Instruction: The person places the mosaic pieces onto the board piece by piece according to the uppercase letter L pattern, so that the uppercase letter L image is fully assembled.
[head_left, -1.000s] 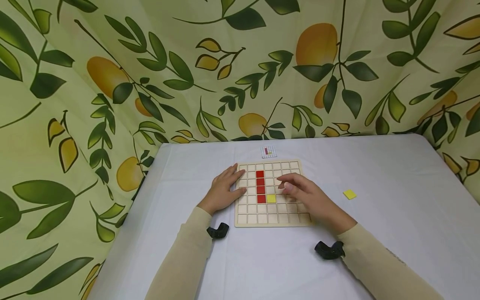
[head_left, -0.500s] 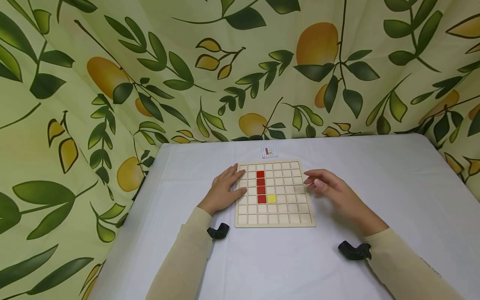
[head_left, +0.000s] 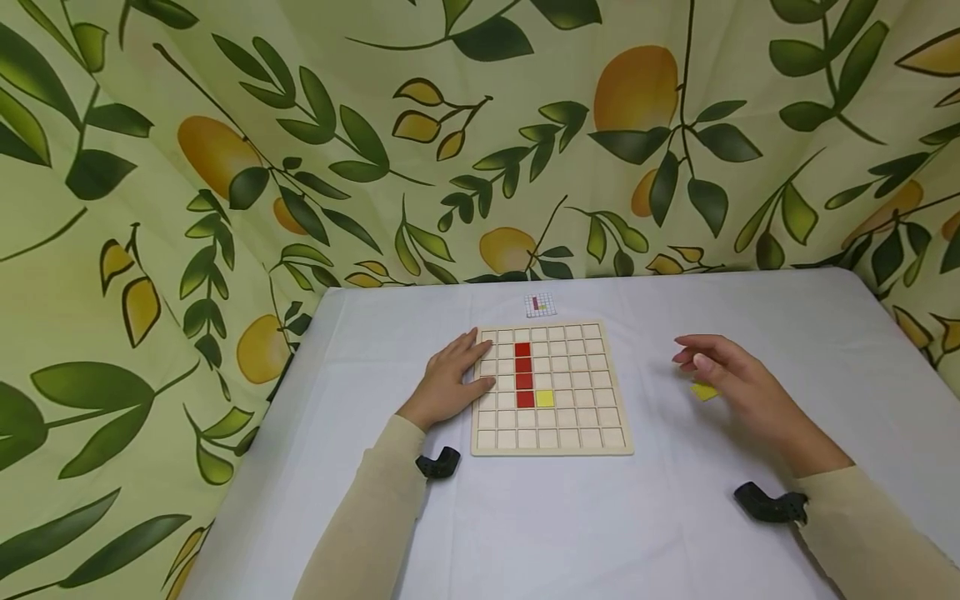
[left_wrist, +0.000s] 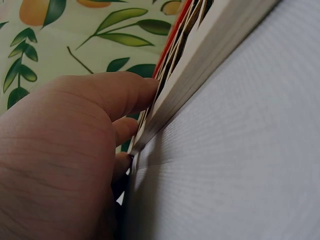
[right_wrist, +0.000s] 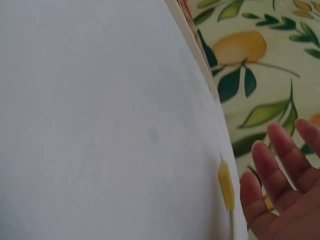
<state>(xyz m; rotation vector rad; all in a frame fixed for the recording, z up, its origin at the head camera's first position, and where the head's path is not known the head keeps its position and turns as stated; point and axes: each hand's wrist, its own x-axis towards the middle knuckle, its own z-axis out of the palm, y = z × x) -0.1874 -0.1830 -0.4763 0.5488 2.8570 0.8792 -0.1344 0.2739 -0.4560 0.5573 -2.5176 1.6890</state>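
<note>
A pale wooden grid board [head_left: 588,419] lies on the white table. Several red tiles [head_left: 523,381] form a column in its cells, and a yellow tile [head_left: 545,398] sits to the right of the lowest one. My left hand [head_left: 444,385] rests on the board's left edge, thumb and fingers touching its rim, as the left wrist view also shows. Off to the board's right, my right hand [head_left: 746,387] hovers with relaxed fingers and holds nothing. A loose yellow tile [head_left: 704,391] lies on the cloth beneath it, partly hidden. In the right wrist view this loose tile [right_wrist: 226,186] appears beside the fingertips.
A small printed card [head_left: 539,305] with a grid and coloured squares lies behind the board. The white cloth [head_left: 555,525] covers the table. A patterned curtain [head_left: 450,192] hangs along the back and left. Black devices [head_left: 772,503] are strapped at both wrists.
My right hand has moved right, from above the board to above the loose yellow tile. My left hand stays on the board's edge, and the tiles on the board have kept their places.
</note>
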